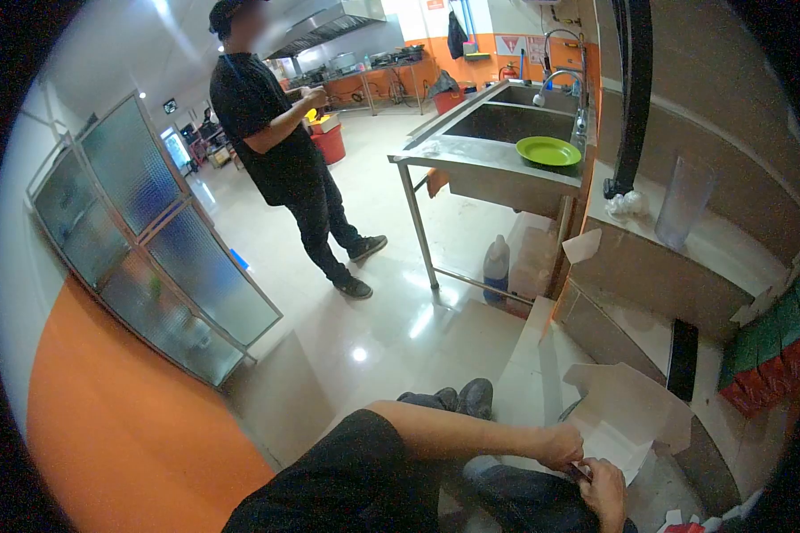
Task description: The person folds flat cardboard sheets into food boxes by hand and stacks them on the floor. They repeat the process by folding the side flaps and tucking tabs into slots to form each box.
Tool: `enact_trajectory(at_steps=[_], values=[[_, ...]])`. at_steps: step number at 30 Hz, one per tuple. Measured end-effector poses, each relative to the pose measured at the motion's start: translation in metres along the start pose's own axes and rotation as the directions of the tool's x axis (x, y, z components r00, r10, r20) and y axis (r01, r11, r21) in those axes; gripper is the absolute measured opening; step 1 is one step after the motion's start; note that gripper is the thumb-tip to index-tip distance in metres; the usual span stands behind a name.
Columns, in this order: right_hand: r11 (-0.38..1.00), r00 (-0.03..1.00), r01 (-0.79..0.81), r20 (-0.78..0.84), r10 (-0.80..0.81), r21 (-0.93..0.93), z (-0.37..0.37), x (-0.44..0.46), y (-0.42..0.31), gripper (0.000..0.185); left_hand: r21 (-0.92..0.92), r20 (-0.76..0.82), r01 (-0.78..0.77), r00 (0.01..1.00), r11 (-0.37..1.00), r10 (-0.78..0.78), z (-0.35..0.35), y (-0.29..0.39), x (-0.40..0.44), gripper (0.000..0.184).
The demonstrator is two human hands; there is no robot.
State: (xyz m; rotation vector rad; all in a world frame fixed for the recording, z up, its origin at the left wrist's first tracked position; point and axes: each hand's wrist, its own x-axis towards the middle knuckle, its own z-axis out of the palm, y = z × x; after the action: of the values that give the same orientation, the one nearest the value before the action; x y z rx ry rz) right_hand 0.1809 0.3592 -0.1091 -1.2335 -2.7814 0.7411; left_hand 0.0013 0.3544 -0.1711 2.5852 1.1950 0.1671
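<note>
My left hand (560,446) and my right hand (605,490) are close together above my lap at the lower right. Between their closed fingers is a small dark object (581,472), too small and too covered to name. Just beyond my hands lies an open white cardboard box (609,435), its flaps folded outward.
A steel sink (471,153) stands ahead, with a green plate (548,151) on its edge and a jug of blue liquid (496,266) beneath. Another person (271,133) stands to the left near a glass-panelled door (151,231). A clear plastic tumbler (684,202) is on the right ledge.
</note>
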Motion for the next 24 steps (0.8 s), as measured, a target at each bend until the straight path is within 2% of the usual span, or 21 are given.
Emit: enact_trajectory(at_steps=[4,11,16,24], values=[[1.0,1.0,-0.002,0.016,0.002,0.018,0.001,0.0,0.001,0.029,0.01,-0.002,0.005,1.0,1.0,-0.005,0.007,-0.003,0.002,0.035],[1.0,1.0,-0.003,0.019,0.004,-0.005,-0.005,-0.002,-0.006,0.029,0.036,-0.005,-0.003,1.0,0.999,0.003,0.011,-0.003,0.002,0.022],[0.999,0.999,0.048,0.007,-0.048,-0.015,0.004,0.0,0.009,0.028,0.061,-0.008,-0.021,1.0,0.998,0.021,0.01,-0.003,0.003,0.016],[0.999,0.999,0.035,0.008,-0.035,-0.025,-0.002,0.0,-0.001,0.026,0.08,-0.034,-0.053,0.998,0.995,0.056,0.009,-0.003,0.002,0.014]])
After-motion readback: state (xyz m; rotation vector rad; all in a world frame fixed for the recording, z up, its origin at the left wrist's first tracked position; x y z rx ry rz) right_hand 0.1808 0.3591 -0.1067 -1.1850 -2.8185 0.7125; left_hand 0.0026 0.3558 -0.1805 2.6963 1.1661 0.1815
